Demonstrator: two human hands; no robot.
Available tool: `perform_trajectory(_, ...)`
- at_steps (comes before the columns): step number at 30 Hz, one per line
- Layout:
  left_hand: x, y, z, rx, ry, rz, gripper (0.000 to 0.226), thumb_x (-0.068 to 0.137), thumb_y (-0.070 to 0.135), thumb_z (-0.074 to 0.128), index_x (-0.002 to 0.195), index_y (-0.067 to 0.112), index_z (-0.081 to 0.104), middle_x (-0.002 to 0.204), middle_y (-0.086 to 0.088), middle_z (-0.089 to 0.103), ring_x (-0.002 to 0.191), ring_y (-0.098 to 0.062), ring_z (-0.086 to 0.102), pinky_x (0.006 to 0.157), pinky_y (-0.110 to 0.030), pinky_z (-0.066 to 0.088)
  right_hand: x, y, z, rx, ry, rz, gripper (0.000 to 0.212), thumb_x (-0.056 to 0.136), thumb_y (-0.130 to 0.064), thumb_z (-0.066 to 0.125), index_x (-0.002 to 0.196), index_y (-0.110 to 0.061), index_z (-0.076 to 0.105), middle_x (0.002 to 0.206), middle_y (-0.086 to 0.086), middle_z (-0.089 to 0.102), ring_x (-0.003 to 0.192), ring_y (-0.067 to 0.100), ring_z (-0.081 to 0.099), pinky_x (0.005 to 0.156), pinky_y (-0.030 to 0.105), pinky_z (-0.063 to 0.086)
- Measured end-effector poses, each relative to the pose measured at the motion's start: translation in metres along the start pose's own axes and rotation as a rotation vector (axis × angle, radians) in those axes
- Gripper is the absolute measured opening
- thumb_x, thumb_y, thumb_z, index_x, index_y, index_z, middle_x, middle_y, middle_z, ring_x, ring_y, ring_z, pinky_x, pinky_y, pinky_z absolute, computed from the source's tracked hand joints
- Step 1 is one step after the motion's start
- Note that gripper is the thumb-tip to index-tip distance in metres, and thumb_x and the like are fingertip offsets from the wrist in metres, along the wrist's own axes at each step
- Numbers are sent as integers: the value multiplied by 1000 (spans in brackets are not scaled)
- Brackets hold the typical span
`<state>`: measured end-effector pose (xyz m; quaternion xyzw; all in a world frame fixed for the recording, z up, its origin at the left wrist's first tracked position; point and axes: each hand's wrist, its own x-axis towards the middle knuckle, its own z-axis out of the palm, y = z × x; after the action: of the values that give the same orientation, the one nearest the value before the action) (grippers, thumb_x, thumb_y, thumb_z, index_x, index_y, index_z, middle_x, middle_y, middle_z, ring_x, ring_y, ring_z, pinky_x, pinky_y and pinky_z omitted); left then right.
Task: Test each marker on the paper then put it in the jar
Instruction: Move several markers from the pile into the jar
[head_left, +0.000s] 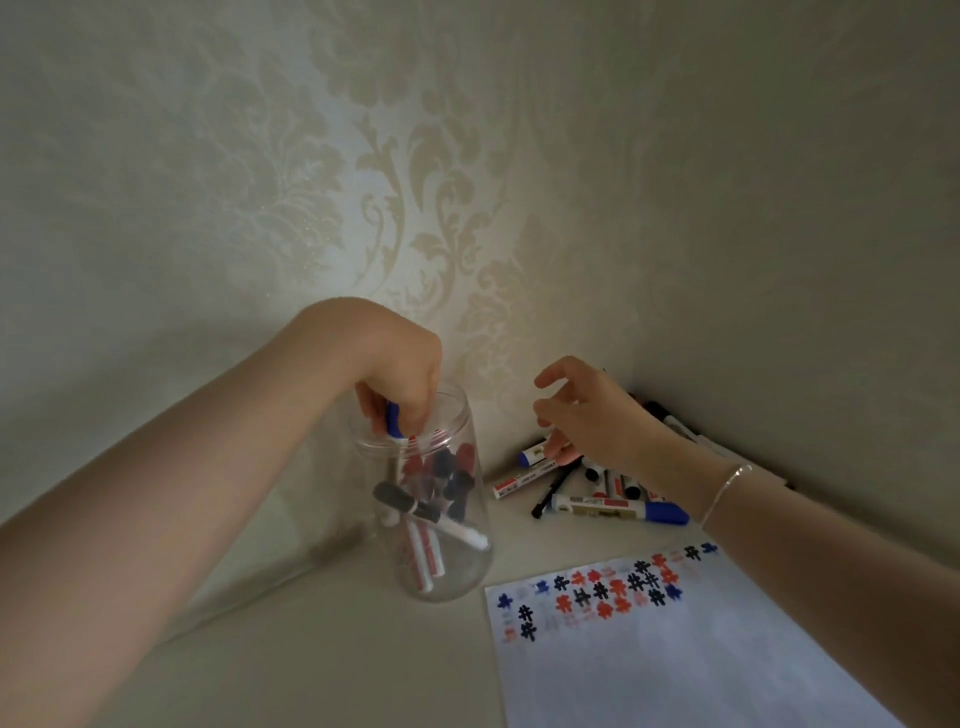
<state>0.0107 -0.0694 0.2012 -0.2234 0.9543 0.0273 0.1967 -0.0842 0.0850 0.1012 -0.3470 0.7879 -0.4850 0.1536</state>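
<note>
A clear plastic jar (441, 566) stands on the table left of centre with several capped markers inside. Over its mouth my left hand (400, 379) pinches a blue-capped marker (394, 420), cap end up, the marker partly inside the jar. My right hand (587, 415) reaches into the pile of loose markers (608, 493) at the back right corner; its thumb and fingers touch a blue-capped marker (535, 456) there. A white paper (701, 660) lies at the front right, with rows of blue, red and black test marks along its top edge.
Patterned wallpaper walls close in behind and to the right, meeting in a corner right behind the marker pile. The pale tabletop (311, 665) runs forward between jar and paper. A thin bracelet sits on my right wrist (727, 488).
</note>
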Motion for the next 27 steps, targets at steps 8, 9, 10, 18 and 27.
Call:
perform_trajectory(8,20,-21,25,-307,-133,59,8,84,2,63,84,3,72,95,-21,72,77,-24,70,65,-26,57,2,7,-8,19,36,6,24,94,-9,49,117,-17,47,101,13,61,73,25,66,77,48,57)
perform_trajectory(9,20,-23,26,-365,-141,66,10,85,1,62,87,1,71,95,-21,72,76,-23,71,65,-26,57,3,8,-10,29,49,15,24,94,-7,48,117,-16,47,101,13,60,72,25,65,77,46,58)
perform_trajectory(10,18,-23,25,-423,-174,77,12,86,-1,60,91,-3,70,94,-21,72,74,-21,71,65,-25,57,5,10,-13,33,67,23,26,94,-6,47,118,-16,47,101,13,60,73,24,64,76,44,58)
perform_trajectory(18,11,-15,27,-301,-209,136,29,72,1,78,97,-2,64,89,-12,72,68,-12,69,57,-18,51,23,73,2,-480,-3,23,20,91,-3,45,105,-18,43,85,2,49,63,8,42,58,23,40)
perform_trajectory(27,27,-7,44,-74,230,106,47,73,60,68,64,14,64,59,3,57,54,-11,51,51,-21,38,37,92,37,-1028,-183,-361,36,91,-27,54,126,-21,59,134,4,51,127,26,41,102,34,33)
